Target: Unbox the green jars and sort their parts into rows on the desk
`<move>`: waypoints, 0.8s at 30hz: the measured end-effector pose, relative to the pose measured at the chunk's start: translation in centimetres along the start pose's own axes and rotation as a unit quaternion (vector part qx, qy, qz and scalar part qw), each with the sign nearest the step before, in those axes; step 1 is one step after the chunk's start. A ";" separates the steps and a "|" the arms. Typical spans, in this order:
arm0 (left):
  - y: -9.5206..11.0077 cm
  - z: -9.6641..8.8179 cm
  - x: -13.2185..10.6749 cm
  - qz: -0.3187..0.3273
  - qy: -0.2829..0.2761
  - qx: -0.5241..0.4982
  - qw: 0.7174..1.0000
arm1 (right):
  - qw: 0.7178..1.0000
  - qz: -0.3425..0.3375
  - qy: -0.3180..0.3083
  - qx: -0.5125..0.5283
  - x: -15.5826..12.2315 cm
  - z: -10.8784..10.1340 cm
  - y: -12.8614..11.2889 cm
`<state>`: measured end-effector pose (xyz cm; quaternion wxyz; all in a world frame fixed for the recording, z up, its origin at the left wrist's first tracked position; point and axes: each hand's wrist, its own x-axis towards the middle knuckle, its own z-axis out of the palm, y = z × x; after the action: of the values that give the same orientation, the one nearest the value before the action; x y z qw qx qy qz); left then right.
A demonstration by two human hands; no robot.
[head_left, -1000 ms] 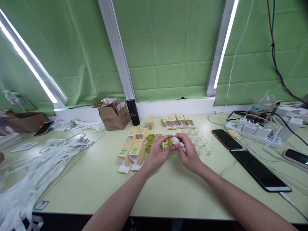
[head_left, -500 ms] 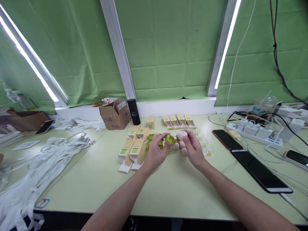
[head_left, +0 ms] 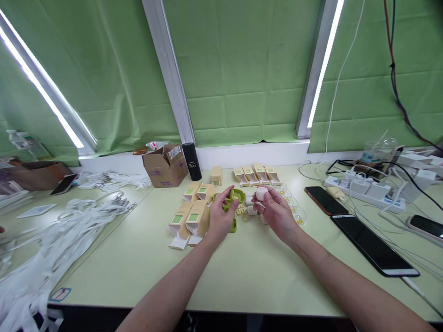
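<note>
My left hand (head_left: pixel 221 213) is curled round a small olive-green rounded shell (head_left: pixel 237 194), with thumb and index finger at its edges. Other green shells (head_left: pixel 233 226) lie under and beside that hand, partly hidden. Between the thumb and fingers of my right hand (head_left: pixel 277 213) is a white rounded block (head_left: pixel 262 193), raised above the table. Several similar white blocks (head_left: pixel 252 210) lie between the hands, some covered by my right fingers. Small pale-yellow pieces (head_left: pixel 241 210) sit near my left thumb. Clear plastic cups with yellow bits (head_left: pixel 299 216) stand behind my right hand.
Small beige boxes with open flaps (head_left: pixel 198 216) stand left of my hands, and more (head_left: pixel 256 175) are behind. A brown carton (head_left: pixel 165 167) and black cylinder (head_left: pixel 192 161) stand farther back. White straps (head_left: pixel 65 240) cover the left; phones (head_left: pixel 375 244) and a power strip (head_left: pixel 367 191) lie right.
My left hand has moved slightly left with the green shell, uncovering the yellow pieces. My right hand still grips the white block, nearly in the same place, now turned a little.
</note>
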<state>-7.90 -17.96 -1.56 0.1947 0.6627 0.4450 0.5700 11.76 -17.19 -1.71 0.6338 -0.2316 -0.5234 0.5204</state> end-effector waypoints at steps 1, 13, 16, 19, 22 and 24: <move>-0.1 0.0 0.0 -0.016 0.006 -0.009 1.000 | 1.000 0.000 0.007 -0.002 0.0 0.1 0.0; 1.0 0.0 0.1 -0.051 0.042 -0.039 0.997 | 0.998 0.007 0.032 -0.046 -0.7 1.4 -1.2; 1.1 0.0 0.1 -0.049 0.046 -0.030 0.997 | 0.998 -0.018 0.033 -0.056 -0.8 1.5 -1.0; 1.1 0.0 0.2 -0.048 0.048 -0.016 0.998 | 0.993 -0.044 0.031 -0.102 -1.0 1.4 -0.9; 1.1 0.0 0.2 -0.043 0.054 -0.004 0.998 | 0.983 -0.068 0.024 -0.168 -1.4 1.3 -1.0; 1.1 -0.1 0.2 -0.039 0.058 -0.001 0.998 | 0.969 -0.093 0.014 -0.230 -1.4 1.2 -1.2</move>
<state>-7.54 -18.43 -0.56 0.1916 0.6102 0.4804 0.6001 11.33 -19.15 -0.91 0.6161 -0.3291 -0.6395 0.3212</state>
